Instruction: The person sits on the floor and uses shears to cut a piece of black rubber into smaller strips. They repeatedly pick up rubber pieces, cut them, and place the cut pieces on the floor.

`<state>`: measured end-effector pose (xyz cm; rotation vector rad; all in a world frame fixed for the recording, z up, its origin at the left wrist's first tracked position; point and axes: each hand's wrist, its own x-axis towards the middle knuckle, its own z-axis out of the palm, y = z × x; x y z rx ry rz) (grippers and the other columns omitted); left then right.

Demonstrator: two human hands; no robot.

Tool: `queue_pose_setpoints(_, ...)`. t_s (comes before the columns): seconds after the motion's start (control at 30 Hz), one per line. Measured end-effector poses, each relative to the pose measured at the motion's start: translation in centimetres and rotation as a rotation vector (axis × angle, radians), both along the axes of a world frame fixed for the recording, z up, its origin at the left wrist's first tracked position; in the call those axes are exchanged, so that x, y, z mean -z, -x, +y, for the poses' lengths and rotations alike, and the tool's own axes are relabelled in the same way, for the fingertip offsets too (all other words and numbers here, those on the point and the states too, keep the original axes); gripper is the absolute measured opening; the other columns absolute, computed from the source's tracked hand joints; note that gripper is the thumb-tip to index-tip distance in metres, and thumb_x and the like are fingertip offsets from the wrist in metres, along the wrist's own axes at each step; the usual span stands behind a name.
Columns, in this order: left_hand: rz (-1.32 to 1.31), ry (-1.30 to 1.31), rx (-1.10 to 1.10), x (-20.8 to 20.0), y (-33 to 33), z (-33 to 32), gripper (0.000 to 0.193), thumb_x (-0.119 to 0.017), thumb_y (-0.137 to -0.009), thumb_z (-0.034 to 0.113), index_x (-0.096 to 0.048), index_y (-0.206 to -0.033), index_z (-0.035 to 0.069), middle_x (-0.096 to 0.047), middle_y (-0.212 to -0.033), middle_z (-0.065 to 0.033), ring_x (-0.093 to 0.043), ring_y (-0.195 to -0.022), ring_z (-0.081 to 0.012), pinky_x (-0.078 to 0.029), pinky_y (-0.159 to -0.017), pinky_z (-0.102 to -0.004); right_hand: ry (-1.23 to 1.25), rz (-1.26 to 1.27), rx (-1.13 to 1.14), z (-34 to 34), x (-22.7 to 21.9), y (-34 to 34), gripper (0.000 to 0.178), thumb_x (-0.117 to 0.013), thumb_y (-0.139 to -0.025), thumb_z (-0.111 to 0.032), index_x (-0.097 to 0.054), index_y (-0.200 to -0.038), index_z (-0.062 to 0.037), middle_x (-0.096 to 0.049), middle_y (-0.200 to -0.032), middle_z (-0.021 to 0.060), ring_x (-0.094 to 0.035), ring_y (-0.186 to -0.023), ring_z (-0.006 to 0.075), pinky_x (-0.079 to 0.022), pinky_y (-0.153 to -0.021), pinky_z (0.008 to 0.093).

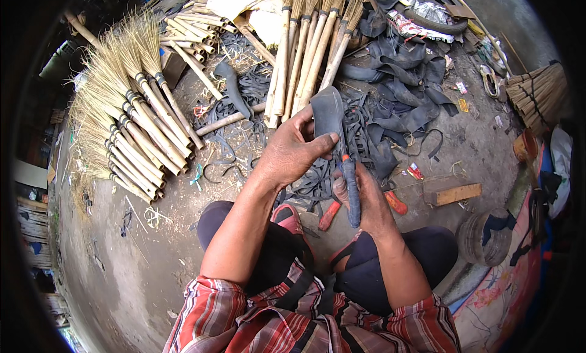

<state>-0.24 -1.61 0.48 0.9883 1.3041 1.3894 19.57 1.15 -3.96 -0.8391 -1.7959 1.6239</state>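
A piece of black rubber sheet (329,113) is pinched in my left hand (297,144), its thumb pressed on the sheet's face. My right hand (364,200) is closed round a tool with a dark wrapped handle (351,197) and an orange-red part at its upper end. That upper end meets the lower edge of the rubber; whether it is a knife or scissors I cannot make out. Beneath both hands lies a heap of thin black rubber strips (360,133). Two red handle-like things (329,215) (395,203) show on the ground either side of my right hand.
Finished straw brooms (134,121) lie in a row at left. More brooms (311,54) stand bundled ahead, near stacked bamboo handles (189,32). Wide rubber pieces (409,78) pile up at far right. A wooden block (453,194) and a round grey container (486,237) are right of my knees.
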Motion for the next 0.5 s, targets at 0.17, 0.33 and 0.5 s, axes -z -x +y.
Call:
queue_pose_setpoints(0.17, 0.018, 0.0, -0.004, 0.35, -0.13, 0.25, 0.038, -0.073, -0.097, 0.009, -0.061, -0.132, 0.0, -0.066, -0.096, 0.0013, -0.061, -0.083, -0.0077, -0.055, -0.075, -0.026, -0.118, -0.084, 0.019, 0.25, -0.17, -0.55, 0.029, -0.08, -0.093, -0.026, -0.067, -0.1, -0.0018, -0.074, -0.082, 0.0101, -0.062, -0.065, 0.0132, -0.048, -0.06, 0.0334)
queue_pose_setpoints(0.33, -0.183, -0.031, -0.1, -0.2, -0.04, 0.38, 0.048, -0.075, -0.097, 0.012, -0.059, -0.141, 0.002, -0.067, -0.105, 0.0012, -0.062, -0.087, -0.0072, -0.054, -0.077, -0.0253, -0.027, -0.083, -0.03, -0.31, -0.78, -0.48, 0.026, -0.078, -0.096, -0.025, -0.066, -0.1, -0.0021, -0.067, -0.08, 0.0029, -0.06, -0.068, 0.0097, -0.048, -0.063, 0.0281)
queue_pose_setpoints(0.5, -0.012, -0.009, -0.049, -0.04, 0.01, -0.12, 0.05, -0.076, -0.096, 0.012, -0.059, -0.143, 0.003, -0.067, -0.109, 0.0039, -0.058, -0.096, -0.0061, -0.05, -0.088, -0.0254, 0.044, 0.005, -0.02, -0.19, -0.56, 0.05, 0.029, -0.08, -0.095, -0.026, -0.066, -0.099, -0.0014, -0.071, -0.082, 0.0048, -0.065, -0.073, 0.0116, -0.052, -0.067, 0.0286)
